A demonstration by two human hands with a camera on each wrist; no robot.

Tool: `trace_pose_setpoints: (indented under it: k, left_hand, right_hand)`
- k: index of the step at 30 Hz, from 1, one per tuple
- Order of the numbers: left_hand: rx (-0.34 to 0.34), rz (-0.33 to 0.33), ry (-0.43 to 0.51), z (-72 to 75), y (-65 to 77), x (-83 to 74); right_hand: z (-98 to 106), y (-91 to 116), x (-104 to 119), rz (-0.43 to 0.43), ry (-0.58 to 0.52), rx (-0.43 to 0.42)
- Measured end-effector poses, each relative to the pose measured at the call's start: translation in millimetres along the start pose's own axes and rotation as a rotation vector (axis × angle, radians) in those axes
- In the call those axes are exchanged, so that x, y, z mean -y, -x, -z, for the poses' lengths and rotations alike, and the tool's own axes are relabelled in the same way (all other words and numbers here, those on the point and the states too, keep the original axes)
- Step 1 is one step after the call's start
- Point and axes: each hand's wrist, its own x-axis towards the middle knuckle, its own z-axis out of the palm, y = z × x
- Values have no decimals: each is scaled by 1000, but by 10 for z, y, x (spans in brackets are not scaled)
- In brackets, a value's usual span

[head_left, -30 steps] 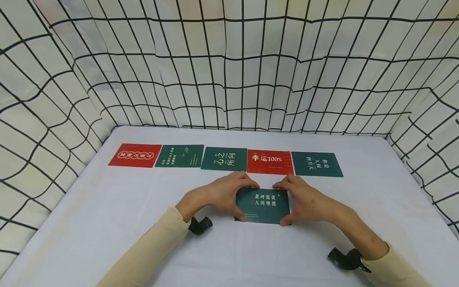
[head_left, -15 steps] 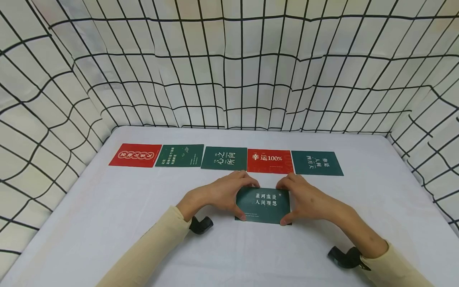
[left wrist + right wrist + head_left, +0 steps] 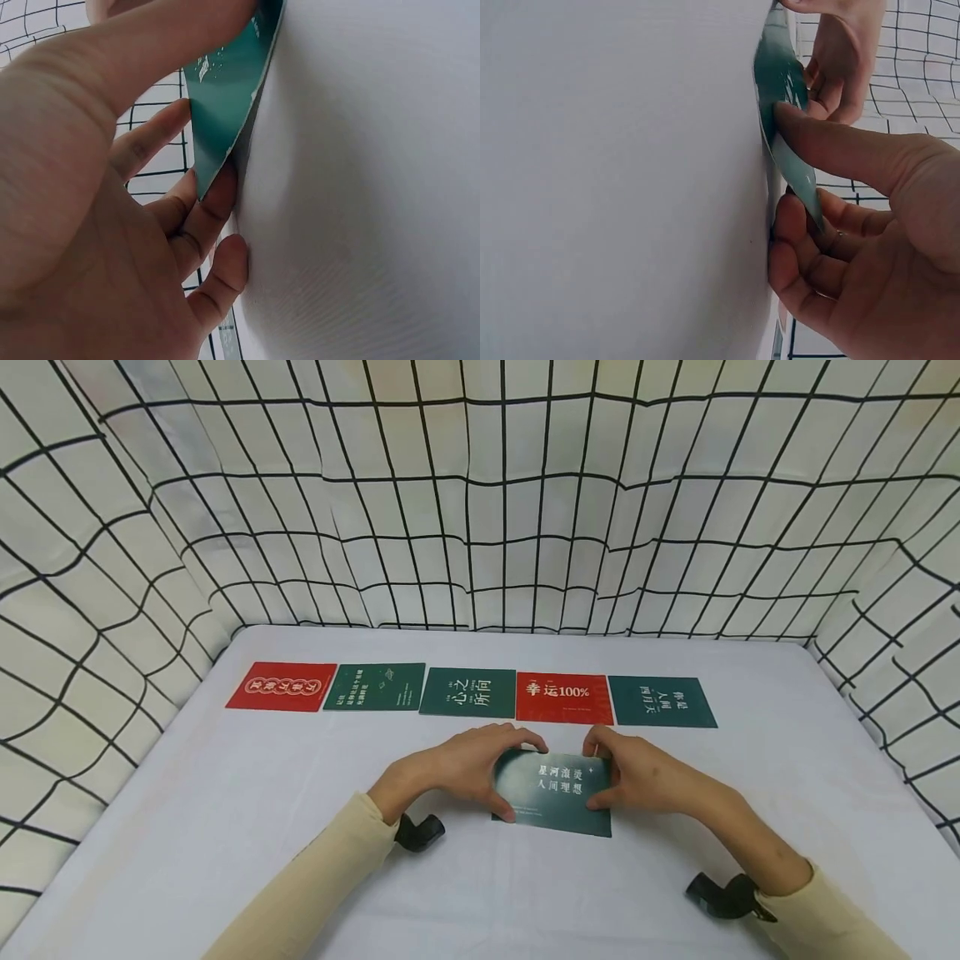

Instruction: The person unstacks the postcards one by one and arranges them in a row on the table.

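Observation:
A green postcard (image 3: 551, 802) with white characters lies between both hands in the middle of the white table. My left hand (image 3: 472, 764) holds its left end, thumb at the near corner and fingers at the far edge. My right hand (image 3: 648, 772) pinches the right end, thumb on the printed face and fingers behind. In the right wrist view the postcard (image 3: 776, 75) bends, its right part tipped off the cloth. The left wrist view shows its corner (image 3: 214, 142) between the fingers, with the thumb tip out of sight.
Behind the hands runs a row of several postcards: a red one (image 3: 242, 693) at far left, green ones including (image 3: 435, 689), another red one (image 3: 562, 710), and a green one (image 3: 697, 706) at right. Black grid netting (image 3: 506, 543) over white cloth walls the table's back and sides.
My right thumb has moved from the postcard's near right corner up onto its face. The postcard's surface now bends and catches light. My left hand stays nearly still.

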Motion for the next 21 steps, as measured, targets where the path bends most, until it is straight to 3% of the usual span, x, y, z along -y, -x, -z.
trace_pose_setpoints:
  k: [6, 15, 21]
  left_hand:
    - [7, 7, -7, 8, -37, -16]
    - [-45, 102, 148, 29, -125, -25]
    - [-114, 85, 222, 37, -185, -26]
  right_hand:
    - [90, -3, -76, 10, -67, 16]
    - [263, -10, -229, -1, -233, 8]
    - [339, -28, -308, -11, -364, -6]
